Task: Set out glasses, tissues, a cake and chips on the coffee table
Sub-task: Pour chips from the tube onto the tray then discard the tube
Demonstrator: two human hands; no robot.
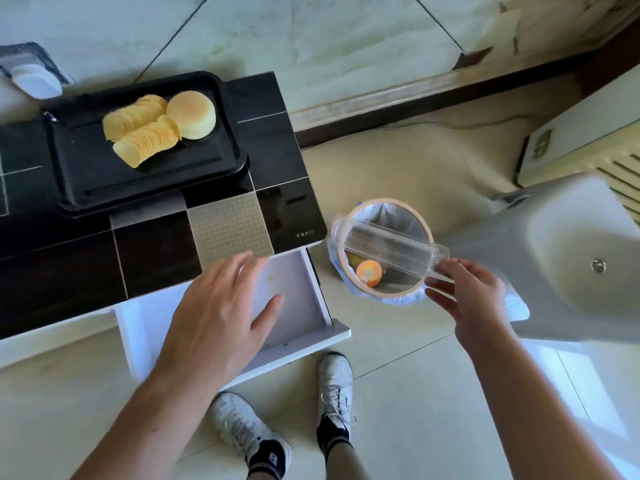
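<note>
A glossy black tiled coffee table (152, 251) fills the left of the frame, its white drawer (298, 306) pulled open toward the person's 2 white sneakers (242, 424) on the pale floor. To the right stands a white moulded chair (571, 258). On the table's far side sits a black rectangular tray (86, 168) holding 2 fanned rows of stacked potato chips (145, 138) and, touching them, 1 small round sponge cake (192, 114). Beside the table's near right corner stands a round waste bin (382, 289) lined with a pale bag, with an orange-topped item (370, 271) lying inside. The left hand (221, 313) hovers over the open drawer, fingers straight and spread, gripping nothing. The right hand (474, 299) pinches one end of a clear plastic chip tray (391, 249) between thumb and fingertips, holding it level over the mouth of the bin. At the far left edge, a pale tissue pack (33, 79) rests on a dark surface behind the table. No drinking glasses can be made out.
</note>
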